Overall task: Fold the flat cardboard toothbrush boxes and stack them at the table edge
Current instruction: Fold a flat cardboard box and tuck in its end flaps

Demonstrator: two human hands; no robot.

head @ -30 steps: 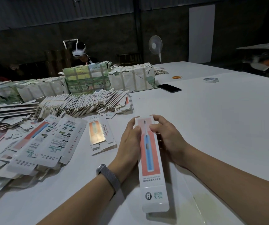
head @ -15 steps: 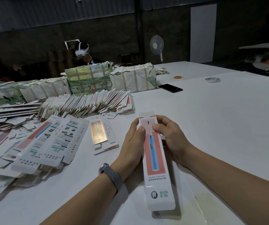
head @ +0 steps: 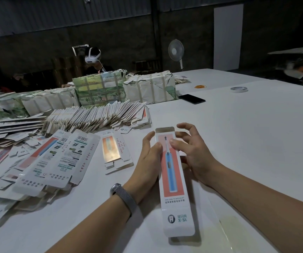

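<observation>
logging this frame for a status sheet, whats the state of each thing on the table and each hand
toothbrush box: formed into a sleeve, far end flap open, lying on the table
left hand: thumb on the box's top face, fingers against its left side
right hand: thumb on the box's top face, fingers spread and lifted
flat boxes: unfolded, piled loosely
fanned row of blanks: flat, leaning
phone: screen dark, lying flat
tape roll: lying flat

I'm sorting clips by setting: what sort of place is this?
Probably a packaging workshop or warehouse: a big white table heaped with flat toothbrush boxes, taped paper bundles behind them, and a corrugated metal wall.
</observation>
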